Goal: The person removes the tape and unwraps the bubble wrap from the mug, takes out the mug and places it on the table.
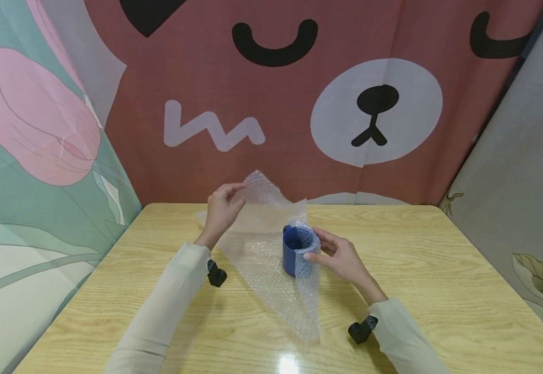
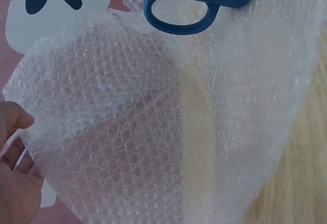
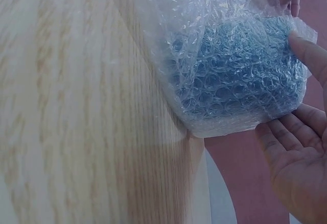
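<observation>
A blue mug stands upright on a sheet of bubble wrap, its right side covered by a folded-over part of the sheet. My right hand holds the wrapped side, thumb in front and fingers behind, pressing the wrap to the mug. In the left wrist view the mug's handle shows bare. My left hand pinches the sheet's raised far-left edge between thumb and fingers. Through the wrap, the mug's blue shows in the right wrist view, with my right fingers along its rim end.
The sheet lies on a light wood table, with one corner pointing to the near edge. Behind the table hangs a red-brown cloth with a bear print. Patterned cloths close off both sides.
</observation>
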A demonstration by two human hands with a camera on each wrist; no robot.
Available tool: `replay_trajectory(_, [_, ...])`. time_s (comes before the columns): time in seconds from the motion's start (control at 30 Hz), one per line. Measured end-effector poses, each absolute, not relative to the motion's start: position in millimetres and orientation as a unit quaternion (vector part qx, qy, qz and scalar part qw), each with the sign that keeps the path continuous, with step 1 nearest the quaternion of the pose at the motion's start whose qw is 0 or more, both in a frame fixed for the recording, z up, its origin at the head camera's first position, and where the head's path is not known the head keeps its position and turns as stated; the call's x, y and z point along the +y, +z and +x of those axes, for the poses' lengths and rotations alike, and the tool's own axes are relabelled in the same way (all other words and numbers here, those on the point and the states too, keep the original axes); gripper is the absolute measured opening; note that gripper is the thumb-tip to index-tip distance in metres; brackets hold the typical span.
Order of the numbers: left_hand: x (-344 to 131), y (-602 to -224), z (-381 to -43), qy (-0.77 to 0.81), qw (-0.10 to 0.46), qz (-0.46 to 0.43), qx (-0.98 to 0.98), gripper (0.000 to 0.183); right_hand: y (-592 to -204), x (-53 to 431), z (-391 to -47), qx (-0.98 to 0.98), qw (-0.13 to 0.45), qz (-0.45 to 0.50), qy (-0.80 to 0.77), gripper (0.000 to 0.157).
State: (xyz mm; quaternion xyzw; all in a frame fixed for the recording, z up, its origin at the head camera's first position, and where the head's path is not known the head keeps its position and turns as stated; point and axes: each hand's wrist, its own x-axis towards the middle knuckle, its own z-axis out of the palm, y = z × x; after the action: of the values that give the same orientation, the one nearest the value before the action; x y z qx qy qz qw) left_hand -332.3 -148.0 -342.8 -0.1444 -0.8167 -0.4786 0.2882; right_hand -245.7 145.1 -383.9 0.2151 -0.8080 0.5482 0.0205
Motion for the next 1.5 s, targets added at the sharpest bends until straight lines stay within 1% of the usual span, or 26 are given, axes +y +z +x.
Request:
replay_trajectory(0.17, [-148, -340, -332, -0.487, 0.304, -0.153, -0.804, 0.025, -385, 146, -246, -0.805, 0.022, 0.217, 0.551, 0.066])
replay_trajectory(0.27, [-149, -339, -332, -0.486, 0.323, -0.165, -0.795, 0.023, -383, 145, -245, -0.804, 0.021, 0.218, 0.554, 0.066])
replay_trajectory(0.47, [-147, -341, -332, -0.456, 0.392, -0.195, -0.775, 0.021, -381, 145, -243, -0.805, 0.017, 0.214, 0.553, 0.065])
replay_trajectory(0.57, [-145, -344, -329, -0.441, 0.423, -0.213, -0.762, 0.016, -390, 146, -249, -0.805, 0.021, 0.217, 0.552, 0.066])
replay_trajectory(0.7, [-143, -351, -325, -0.407, 0.456, -0.266, -0.745, 0.007, -407, 150, -261, -0.803, 0.027, 0.221, 0.552, 0.069])
replay_trajectory(0.8, [-144, -358, -322, -0.364, 0.463, -0.318, -0.743, 0.004, -415, 151, -266, -0.802, 0.030, 0.222, 0.554, 0.070])
replay_trajectory(0.87, [-144, -363, -321, -0.341, 0.452, -0.343, -0.750, 0.003, -416, 152, -267, -0.802, 0.033, 0.223, 0.553, 0.070])
replay_trajectory(0.97, [-144, -370, -320, -0.322, 0.425, -0.350, -0.770, 0.005, -415, 151, -267, -0.803, 0.037, 0.223, 0.552, 0.069])
replay_trajectory(1.07, [-142, -374, -320, -0.320, 0.397, -0.334, -0.793, 0.006, -415, 151, -267, -0.804, 0.037, 0.222, 0.550, 0.069])
replay_trajectory(1.23, [-140, -378, -320, -0.318, 0.366, -0.308, -0.819, 0.013, -415, 151, -265, -0.807, 0.035, 0.218, 0.547, 0.069])
replay_trajectory(1.5, [-138, -382, -318, -0.286, 0.315, -0.271, -0.864, 0.032, -411, 151, -264, -0.807, 0.034, 0.220, 0.546, 0.070])
